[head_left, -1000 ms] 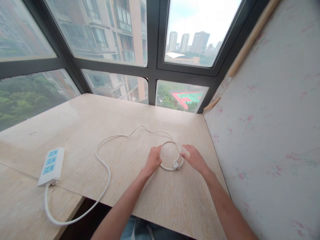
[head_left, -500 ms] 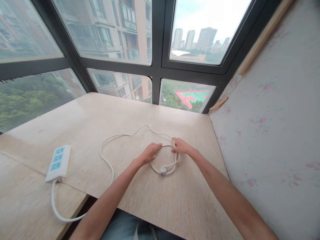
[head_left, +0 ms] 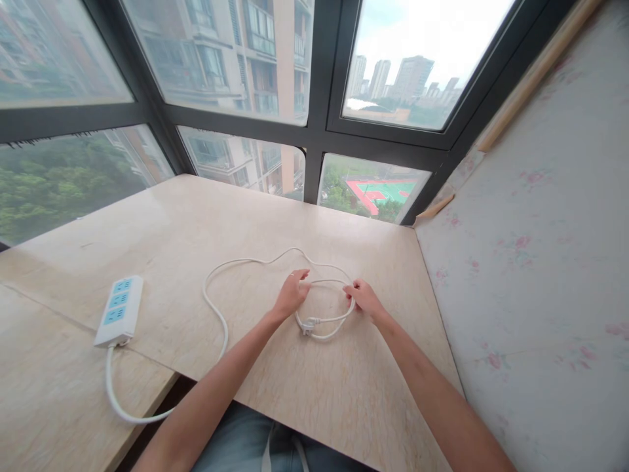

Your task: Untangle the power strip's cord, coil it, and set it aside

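Observation:
A white power cord point(head_left: 230, 263) lies on the pale countertop, its plug end wound into a loop. My left hand point(head_left: 291, 295) is around the left side of this loop, thumb and forefinger a little apart with the cord passing between them. At the loop's right side, my right hand point(head_left: 364, 299) pinches the cord. The white plug point(head_left: 308, 326) rests at the loop's lower left, below my left hand. Far to the left lies a white power strip point(head_left: 119, 311) with blue socket faces, joined to the cord. My left forearm hides part of the cord.
The stone-look countertop point(head_left: 162, 236) has a seam and a stepped front edge at the left, with a dark gap point(head_left: 171, 396) below. Dark-framed windows point(head_left: 314, 141) close off the back. A flowered wall point(head_left: 531, 282) stands at the right.
My right hand has shifted slightly right and down along the loop. The plug has swung left. My left forefinger has lifted a little, and the camera view has shifted slightly.

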`<state>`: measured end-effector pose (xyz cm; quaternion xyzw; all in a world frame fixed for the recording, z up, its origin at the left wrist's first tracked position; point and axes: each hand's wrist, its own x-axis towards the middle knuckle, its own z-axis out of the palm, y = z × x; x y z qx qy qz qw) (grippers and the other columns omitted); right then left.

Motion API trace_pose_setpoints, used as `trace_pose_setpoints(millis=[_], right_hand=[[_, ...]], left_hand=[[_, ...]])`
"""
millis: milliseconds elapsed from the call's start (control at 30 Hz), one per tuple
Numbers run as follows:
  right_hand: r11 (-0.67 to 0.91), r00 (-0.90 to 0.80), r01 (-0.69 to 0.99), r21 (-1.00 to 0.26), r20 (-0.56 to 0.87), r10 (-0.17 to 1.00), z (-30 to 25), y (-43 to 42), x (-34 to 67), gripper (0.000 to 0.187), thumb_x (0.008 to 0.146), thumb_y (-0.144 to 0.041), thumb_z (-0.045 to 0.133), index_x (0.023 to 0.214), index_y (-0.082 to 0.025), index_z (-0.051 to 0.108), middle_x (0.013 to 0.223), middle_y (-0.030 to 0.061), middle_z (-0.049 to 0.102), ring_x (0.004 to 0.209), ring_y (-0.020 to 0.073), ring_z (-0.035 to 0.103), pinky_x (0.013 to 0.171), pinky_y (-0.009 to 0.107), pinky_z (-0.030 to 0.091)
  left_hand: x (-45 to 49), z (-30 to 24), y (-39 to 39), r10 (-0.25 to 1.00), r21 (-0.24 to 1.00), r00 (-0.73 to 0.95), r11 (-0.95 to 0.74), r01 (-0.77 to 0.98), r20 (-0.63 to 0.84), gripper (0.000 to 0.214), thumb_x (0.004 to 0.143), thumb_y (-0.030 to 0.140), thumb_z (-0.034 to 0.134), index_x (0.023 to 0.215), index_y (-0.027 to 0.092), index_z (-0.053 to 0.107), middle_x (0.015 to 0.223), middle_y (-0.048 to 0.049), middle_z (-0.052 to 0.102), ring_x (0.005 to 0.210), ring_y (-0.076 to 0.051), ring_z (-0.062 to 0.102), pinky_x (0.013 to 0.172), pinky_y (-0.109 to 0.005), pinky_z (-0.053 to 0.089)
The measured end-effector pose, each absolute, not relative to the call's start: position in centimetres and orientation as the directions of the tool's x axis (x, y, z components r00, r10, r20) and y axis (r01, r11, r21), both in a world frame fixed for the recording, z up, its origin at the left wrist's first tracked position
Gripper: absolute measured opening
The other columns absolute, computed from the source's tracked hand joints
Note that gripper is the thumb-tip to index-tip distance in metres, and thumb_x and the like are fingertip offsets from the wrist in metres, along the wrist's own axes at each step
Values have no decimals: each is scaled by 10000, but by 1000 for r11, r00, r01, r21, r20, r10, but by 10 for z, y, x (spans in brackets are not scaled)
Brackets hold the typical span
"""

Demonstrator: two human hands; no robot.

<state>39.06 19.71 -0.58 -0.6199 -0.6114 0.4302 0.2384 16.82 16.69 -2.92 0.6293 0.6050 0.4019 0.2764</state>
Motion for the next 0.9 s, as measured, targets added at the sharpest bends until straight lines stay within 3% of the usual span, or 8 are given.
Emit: trace_pose_setpoints(millis=[200, 333, 433, 500, 633, 733, 833, 900], right_hand=[[-113, 20, 431, -895, -115, 993, -11, 182, 387, 266, 815, -464, 447, 773, -215, 359, 589, -49, 414, 475, 107, 387, 454, 231, 311], [-34, 85, 523, -852, 12, 996, -12, 180, 391, 271, 793, -440, 540, 758, -201, 417, 659, -14, 468, 595, 128, 434, 568, 241, 326], [-5, 58, 728, -686, 55, 997, -10, 179, 398, 207, 810, -387, 557, 780, -196, 482, 689, 12, 536, 625, 145, 471, 583, 249, 297], [-26, 34, 756, -654, -1, 999, -7, 178, 403, 147, 810, -335, 559, 832, -196, 516, 706, 20, 575, 618, 146, 503, 567, 243, 303], [-124, -37, 580, -805, -178, 983, -5, 171, 412, 207, 806, -304, 542, 977, -189, 552, 678, 4, 605, 513, 137, 533, 475, 228, 350], [-185, -6, 514, -838, -219, 976, -7, 160, 415, 198, 835, -348, 479, 910, -178, 546, 651, -15, 570, 404, 111, 472, 379, 226, 311], [-230, 116, 401, -887, -200, 973, -11, 143, 414, 258, 878, -433, 400, 852, -187, 474, 639, -45, 488, 390, 77, 404, 356, 208, 292], [-241, 226, 208, -948, -193, 955, -13, 132, 410, 290, 862, -481, 436, 823, -193, 430, 623, -63, 443, 402, 58, 360, 355, 186, 276]], left_hand=[[176, -24, 142, 972, 915, -202, 184, 360, -116, 519, 811, 305, 632, 1257, 84, 484, 1231, -172, 575, 1065, -204, 596, 925, -324, 469], [177, -13, 143, 994, 757, -88, 111, 643, -71, 535, 789, 256, 636, 1270, 76, 486, 1218, -160, 585, 1047, -214, 589, 912, -325, 461], [177, -10, 144, 999, 604, -37, 28, 797, 3, 508, 780, 153, 606, 1273, 80, 506, 1211, -157, 577, 1112, -237, 545, 981, -346, 399], [178, -10, 143, 999, 578, -32, 19, 816, 12, 457, 788, 122, 583, 1242, 87, 540, 1201, -160, 570, 1119, -243, 535, 979, -346, 388], [182, -8, 142, 999, 539, -37, 39, 842, -14, 190, 843, 137, 511, 978, 115, 643, 1006, -142, 624, 950, -237, 596, 845, -338, 434], [187, -5, 145, 997, 535, -71, 67, 842, -12, 184, 891, 202, 483, 911, 123, 649, 961, -145, 635, 932, -248, 605, 811, -343, 436], [192, -2, 147, 990, 645, -137, 100, 757, 7, 274, 910, 259, 499, 1110, 106, 609, 1050, -150, 637, 976, -233, 604, 859, -338, 433], [197, -2, 142, 967, 829, -249, 175, 532, -44, 359, 882, 267, 562, 1195, 91, 558, 1119, -164, 619, 998, -220, 605, 895, -331, 430]])
